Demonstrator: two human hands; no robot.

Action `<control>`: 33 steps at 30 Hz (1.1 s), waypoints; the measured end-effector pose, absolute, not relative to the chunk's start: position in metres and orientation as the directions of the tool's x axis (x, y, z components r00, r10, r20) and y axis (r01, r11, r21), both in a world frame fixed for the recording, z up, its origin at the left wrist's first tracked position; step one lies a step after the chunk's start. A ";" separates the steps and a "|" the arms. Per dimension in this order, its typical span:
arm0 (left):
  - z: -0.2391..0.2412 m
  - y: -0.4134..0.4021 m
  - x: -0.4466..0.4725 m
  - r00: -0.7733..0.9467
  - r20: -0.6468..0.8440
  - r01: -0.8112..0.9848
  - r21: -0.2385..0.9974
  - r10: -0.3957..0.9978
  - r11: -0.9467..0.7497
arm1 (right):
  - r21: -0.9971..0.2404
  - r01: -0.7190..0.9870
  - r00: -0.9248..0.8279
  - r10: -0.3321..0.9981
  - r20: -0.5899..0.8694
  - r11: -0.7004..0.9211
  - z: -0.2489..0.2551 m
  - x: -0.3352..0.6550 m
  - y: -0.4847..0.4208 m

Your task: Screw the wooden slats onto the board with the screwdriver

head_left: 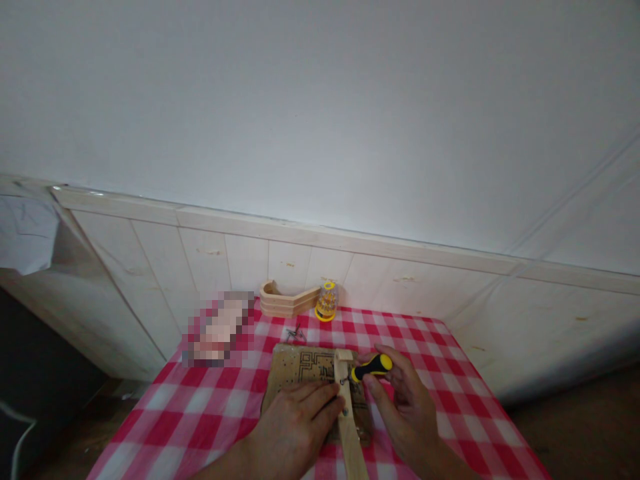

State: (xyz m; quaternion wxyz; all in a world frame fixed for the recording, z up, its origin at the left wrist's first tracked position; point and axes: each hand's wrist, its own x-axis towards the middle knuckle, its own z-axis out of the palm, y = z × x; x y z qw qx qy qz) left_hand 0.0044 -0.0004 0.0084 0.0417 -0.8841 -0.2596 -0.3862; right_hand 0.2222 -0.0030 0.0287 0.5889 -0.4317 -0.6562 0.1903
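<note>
My right hand (407, 413) is closed on a screwdriver (373, 367) with a black and yellow handle. Its tip points left at a small dark screw on the side of a pale wooden strip (353, 443). Fingertips of my left hand (297, 423) are pressed together against the strip's left side, just below the screw; the thumb is partly hidden. Beneath the strip lies a worn brown board (285, 367) with black line patterns and small holes. Another metal fitting shows lower on the strip, beside my left fingers.
A red and white checked cloth (175, 413) covers the table. Behind the board are loose dark screws (296, 333), a curved wooden piece (285, 305) and a clear yellow-based bit case (327, 301). A blurred-out item (220, 330) lies at the left. White panelling (250, 257) borders the back.
</note>
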 end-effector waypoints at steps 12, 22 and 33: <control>0.002 0.001 0.005 0.566 0.704 0.493 0.128 0.429 -0.860 | -0.751 0.391 0.094 0.789 0.607 0.532 0.034 0.221 -0.004; 0.001 0.001 0.005 0.563 0.704 0.498 0.130 0.433 -0.858 | -0.726 0.351 0.091 0.751 0.654 0.591 0.035 0.219 -0.004; 0.003 0.000 0.004 0.572 0.692 0.499 0.131 0.440 -0.856 | -0.715 0.278 -0.030 0.750 0.661 0.641 0.047 0.218 -0.018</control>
